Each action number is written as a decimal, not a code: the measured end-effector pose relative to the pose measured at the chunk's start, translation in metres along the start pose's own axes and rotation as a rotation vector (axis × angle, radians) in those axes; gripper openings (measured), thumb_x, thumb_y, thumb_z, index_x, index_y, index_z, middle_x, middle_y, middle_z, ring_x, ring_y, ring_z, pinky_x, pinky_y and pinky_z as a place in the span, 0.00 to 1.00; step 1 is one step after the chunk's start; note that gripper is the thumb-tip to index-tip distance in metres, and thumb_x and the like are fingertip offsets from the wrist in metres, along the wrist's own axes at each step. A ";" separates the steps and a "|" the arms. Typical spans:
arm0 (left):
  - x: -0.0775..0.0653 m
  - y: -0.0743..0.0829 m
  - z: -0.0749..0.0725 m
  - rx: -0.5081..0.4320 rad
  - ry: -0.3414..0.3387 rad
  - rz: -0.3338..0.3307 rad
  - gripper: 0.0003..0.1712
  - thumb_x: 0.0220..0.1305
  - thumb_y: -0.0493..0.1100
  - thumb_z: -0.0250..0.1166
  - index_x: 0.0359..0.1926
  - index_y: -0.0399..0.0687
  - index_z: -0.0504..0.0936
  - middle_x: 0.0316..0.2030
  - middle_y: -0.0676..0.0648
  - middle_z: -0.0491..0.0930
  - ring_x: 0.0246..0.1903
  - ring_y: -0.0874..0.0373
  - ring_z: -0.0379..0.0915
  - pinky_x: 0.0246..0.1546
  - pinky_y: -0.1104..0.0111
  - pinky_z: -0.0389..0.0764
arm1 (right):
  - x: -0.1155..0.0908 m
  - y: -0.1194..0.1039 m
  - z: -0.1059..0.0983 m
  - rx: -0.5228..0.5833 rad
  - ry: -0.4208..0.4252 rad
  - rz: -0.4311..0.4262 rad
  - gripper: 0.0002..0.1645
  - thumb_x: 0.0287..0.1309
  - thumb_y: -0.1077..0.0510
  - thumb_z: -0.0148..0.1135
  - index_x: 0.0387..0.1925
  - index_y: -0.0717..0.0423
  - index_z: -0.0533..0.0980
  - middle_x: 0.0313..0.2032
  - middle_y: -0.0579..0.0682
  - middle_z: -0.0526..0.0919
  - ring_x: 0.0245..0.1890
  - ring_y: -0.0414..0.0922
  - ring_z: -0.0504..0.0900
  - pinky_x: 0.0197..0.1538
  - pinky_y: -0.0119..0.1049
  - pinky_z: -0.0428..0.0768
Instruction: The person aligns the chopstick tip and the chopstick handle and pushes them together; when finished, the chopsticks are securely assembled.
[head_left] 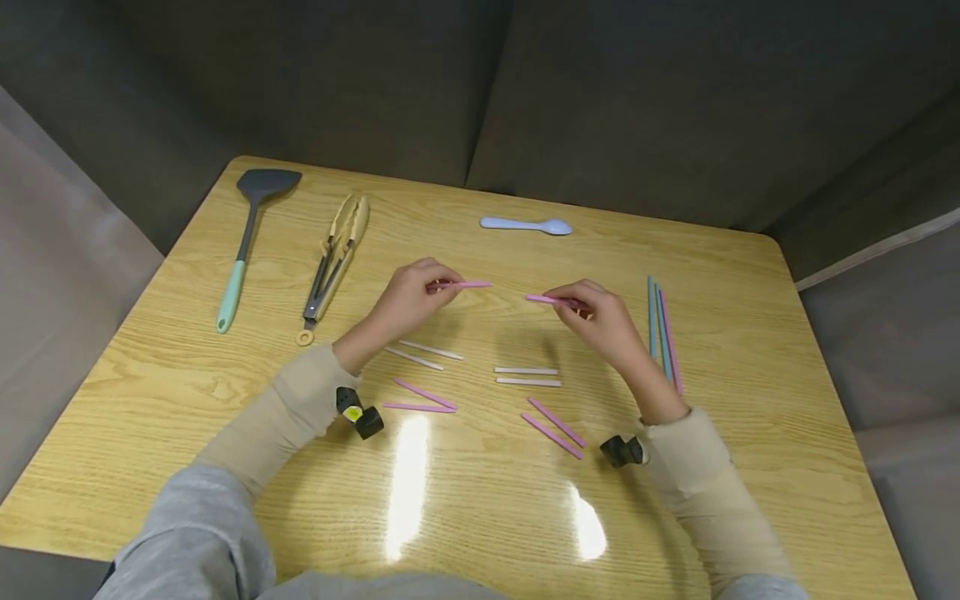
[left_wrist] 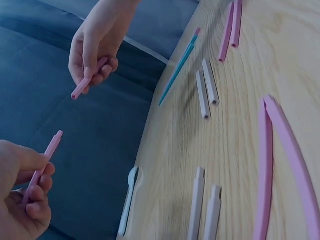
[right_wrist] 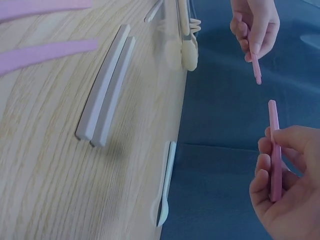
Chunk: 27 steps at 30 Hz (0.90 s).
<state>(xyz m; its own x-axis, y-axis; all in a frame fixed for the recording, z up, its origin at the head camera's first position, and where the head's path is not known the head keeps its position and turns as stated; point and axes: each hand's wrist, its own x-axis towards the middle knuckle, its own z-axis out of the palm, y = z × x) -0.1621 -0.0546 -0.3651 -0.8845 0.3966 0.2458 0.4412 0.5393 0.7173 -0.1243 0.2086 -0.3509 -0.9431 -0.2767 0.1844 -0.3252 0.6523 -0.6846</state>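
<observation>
My left hand (head_left: 416, 293) pinches a pink chopstick piece (head_left: 476, 284) between thumb and fingers; in the left wrist view this piece (left_wrist: 53, 144) ends in a narrower peg. Opposite it, my right hand (head_left: 602, 321) grips another pink chopstick piece (head_left: 537, 298), whose free end shows a small hole in the left wrist view. Both pieces are raised above the table, roughly in line, ends facing across a gap. Nearer me lie white chopstick pieces in two pairs, left (head_left: 431, 350) and right (head_left: 527, 382), and two pairs of pink pieces, left (head_left: 420, 407) and right (head_left: 552, 435).
Long blue and pink chopsticks (head_left: 652, 321) lie at the right. A pale blue spoon (head_left: 525, 225) rests near the back edge. Tongs (head_left: 322, 287) and a dark spatula with a mint handle (head_left: 247, 233) lie at the left of the wooden table (head_left: 480, 508). Dark curtains surround the back.
</observation>
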 end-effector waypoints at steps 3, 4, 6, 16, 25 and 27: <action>-0.001 0.004 0.002 -0.036 0.015 0.034 0.09 0.54 0.44 0.59 0.33 0.45 0.80 0.27 0.51 0.73 0.24 0.61 0.64 0.24 0.72 0.67 | -0.001 -0.003 0.001 -0.006 0.005 0.008 0.11 0.55 0.56 0.52 0.39 0.53 0.76 0.32 0.47 0.75 0.27 0.40 0.69 0.28 0.34 0.69; -0.001 0.005 0.003 -0.044 0.017 0.043 0.09 0.54 0.44 0.59 0.32 0.44 0.80 0.26 0.51 0.73 0.24 0.61 0.63 0.24 0.73 0.67 | -0.001 -0.004 0.001 -0.011 0.009 0.009 0.11 0.55 0.56 0.52 0.39 0.54 0.76 0.32 0.47 0.75 0.27 0.40 0.68 0.27 0.33 0.68; -0.001 0.008 0.004 -0.064 0.018 0.060 0.09 0.53 0.44 0.60 0.32 0.44 0.81 0.26 0.51 0.73 0.23 0.62 0.63 0.23 0.73 0.67 | -0.001 -0.006 0.001 -0.024 0.018 0.005 0.11 0.54 0.56 0.52 0.38 0.54 0.76 0.32 0.47 0.75 0.26 0.40 0.68 0.27 0.32 0.69; -0.001 0.019 0.005 -0.120 0.014 0.087 0.07 0.52 0.41 0.60 0.30 0.42 0.81 0.25 0.51 0.74 0.22 0.63 0.64 0.22 0.75 0.67 | 0.000 -0.012 0.002 -0.053 0.031 -0.012 0.10 0.54 0.57 0.53 0.37 0.55 0.76 0.30 0.48 0.74 0.25 0.40 0.67 0.26 0.31 0.68; 0.000 0.022 0.007 -0.113 0.029 0.101 0.07 0.52 0.42 0.61 0.29 0.43 0.82 0.24 0.52 0.74 0.22 0.64 0.64 0.22 0.75 0.68 | 0.000 -0.016 0.002 -0.085 0.029 -0.015 0.10 0.54 0.57 0.54 0.36 0.55 0.76 0.30 0.47 0.74 0.24 0.40 0.66 0.25 0.32 0.68; 0.000 0.022 0.007 -0.106 0.037 0.111 0.07 0.52 0.42 0.61 0.29 0.43 0.82 0.24 0.51 0.74 0.22 0.64 0.64 0.22 0.75 0.68 | 0.000 -0.016 0.002 -0.086 0.030 -0.014 0.10 0.54 0.57 0.54 0.36 0.55 0.76 0.30 0.47 0.74 0.24 0.40 0.66 0.26 0.32 0.68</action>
<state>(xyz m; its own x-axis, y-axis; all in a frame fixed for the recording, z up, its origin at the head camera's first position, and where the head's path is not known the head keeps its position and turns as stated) -0.1517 -0.0371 -0.3540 -0.8370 0.4205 0.3501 0.5199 0.4119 0.7484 -0.1188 0.1964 -0.3412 -0.9397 -0.2659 0.2153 -0.3419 0.7072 -0.6189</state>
